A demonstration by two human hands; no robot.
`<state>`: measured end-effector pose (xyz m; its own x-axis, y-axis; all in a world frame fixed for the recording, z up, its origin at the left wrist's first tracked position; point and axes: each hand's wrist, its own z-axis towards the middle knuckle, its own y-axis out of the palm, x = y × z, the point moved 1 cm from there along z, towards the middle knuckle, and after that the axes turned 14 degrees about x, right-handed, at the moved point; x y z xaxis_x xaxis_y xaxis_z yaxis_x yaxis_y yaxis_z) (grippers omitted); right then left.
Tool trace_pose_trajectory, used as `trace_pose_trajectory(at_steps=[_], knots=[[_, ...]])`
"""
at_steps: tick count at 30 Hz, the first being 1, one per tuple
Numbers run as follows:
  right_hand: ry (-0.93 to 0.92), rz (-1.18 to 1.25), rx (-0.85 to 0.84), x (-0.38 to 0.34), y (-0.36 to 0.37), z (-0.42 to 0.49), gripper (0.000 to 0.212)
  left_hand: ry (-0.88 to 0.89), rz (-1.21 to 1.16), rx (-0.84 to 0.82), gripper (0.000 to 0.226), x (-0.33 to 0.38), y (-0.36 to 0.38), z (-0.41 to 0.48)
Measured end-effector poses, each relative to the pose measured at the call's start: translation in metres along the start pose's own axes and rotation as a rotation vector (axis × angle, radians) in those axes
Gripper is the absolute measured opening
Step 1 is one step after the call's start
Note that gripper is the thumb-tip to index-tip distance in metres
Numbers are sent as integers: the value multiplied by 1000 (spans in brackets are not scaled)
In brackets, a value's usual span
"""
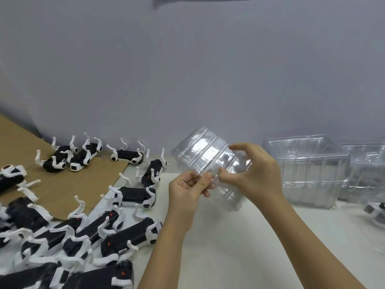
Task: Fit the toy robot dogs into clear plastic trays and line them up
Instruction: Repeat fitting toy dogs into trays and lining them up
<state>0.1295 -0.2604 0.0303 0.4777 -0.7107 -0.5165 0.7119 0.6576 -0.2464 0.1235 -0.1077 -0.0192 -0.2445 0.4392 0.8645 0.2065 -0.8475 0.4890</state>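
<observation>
A clear plastic tray [205, 152] hangs tilted in the air above the middle of the white table. My left hand [187, 188] pinches its near rim between thumb and fingers. My right hand [254, 174] holds the same tray from the right, thumb at the rim and fingers curled over its side. Several black-and-white toy robot dogs [133, 197] lie on their backs, legs up, across the left part of the table. The nearest one [133, 238] lies just left of my left forearm.
A stack of clear trays [308, 172] stands at the back right against the grey wall, with more clear trays [366, 170] beyond it. A dog in a tray [375, 211] shows at the right edge. Brown cardboard [62, 184] lies under the far dogs.
</observation>
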Motion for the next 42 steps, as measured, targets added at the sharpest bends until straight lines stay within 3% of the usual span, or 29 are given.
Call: trace_pose_trajectory(at_steps=[5,10,12,14,17,18,19,21,23,24,26,29,32,34,40,42], knots=[[36,-22,242,3,-13,17,41,3,5,-72,11,-1,-12,5],[-87,24,451,7,-47,42,40,-222,-52,69,8,-31,-25,9],[-159,54,451,4,-53,39,40,-313,147,155,7,-50,-23,7],[-190,73,418,-2,-55,30,39,-331,394,214,24,-65,-22,5],[-195,84,366,-10,-52,14,38,-87,1000,233,43,-62,-17,-1],[-202,89,353,-12,-52,9,39,13,1081,268,42,-51,-11,-5],[-212,89,343,-14,-52,4,40,70,1045,282,40,-38,-4,-6],[-221,83,330,-17,-52,-5,47,30,554,244,34,-9,11,-8],[-240,57,309,-23,-51,-11,57,-74,5,25,28,24,25,-16],[-266,39,294,-26,-51,-14,61,-65,-85,-78,28,37,30,-22],[-275,46,234,-29,-50,-18,72,-9,-82,-163,30,55,35,-33],[10,181,22,-27,-51,-21,96,44,-57,-72,16,66,37,-41],[165,242,-101,-19,-49,-16,68,68,-21,-18,18,69,35,-44],[223,389,-99,-17,-46,-13,52,66,-3,3,16,68,30,-44],[351,547,132,-17,-47,13,52,-139,-195,92,21,53,1,-48],[353,554,66,-16,-46,25,54,-129,-229,83,45,51,-11,-51]])
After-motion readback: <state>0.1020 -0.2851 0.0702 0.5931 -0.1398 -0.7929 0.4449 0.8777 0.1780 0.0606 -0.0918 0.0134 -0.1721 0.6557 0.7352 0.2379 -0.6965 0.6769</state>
